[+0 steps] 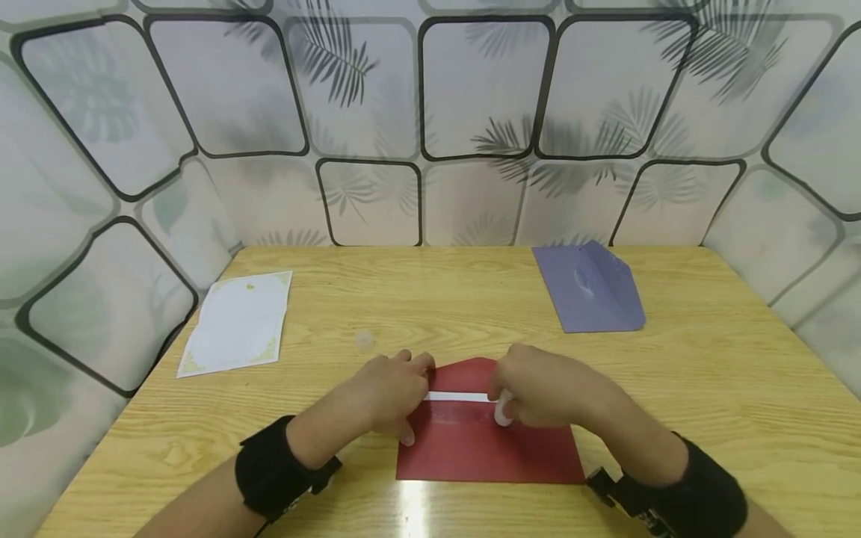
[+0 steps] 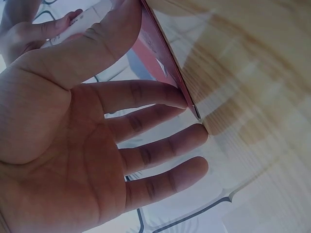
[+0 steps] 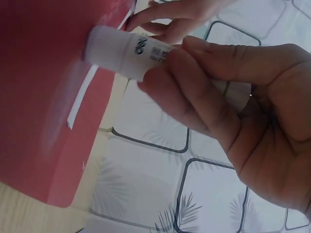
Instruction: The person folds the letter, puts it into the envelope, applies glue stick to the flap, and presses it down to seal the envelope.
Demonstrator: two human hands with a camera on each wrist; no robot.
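Observation:
A red envelope [image 1: 498, 456] lies on the wooden table in front of me, its pointed flap turned away from me. Across it, below the flap, runs a narrow white strip [image 1: 460, 397]. My right hand [image 1: 548, 385] grips a white glue stick [image 3: 121, 51], whose end meets the red paper beside that strip. At the envelope's left side rests my left hand [image 1: 393, 392]. In the left wrist view, its fingers [image 2: 165, 148] are nearly straight, some touching the envelope's edge, and the thumb lies over the paper. Wet-looking smears show on the envelope.
A purple envelope [image 1: 581, 291] with a raised flap and a shiny smear lies at the back right. To the left is a white sheet [image 1: 238, 321] with gold corner ornaments. Patterned fabric [image 1: 471, 202] stands around the table's back and sides.

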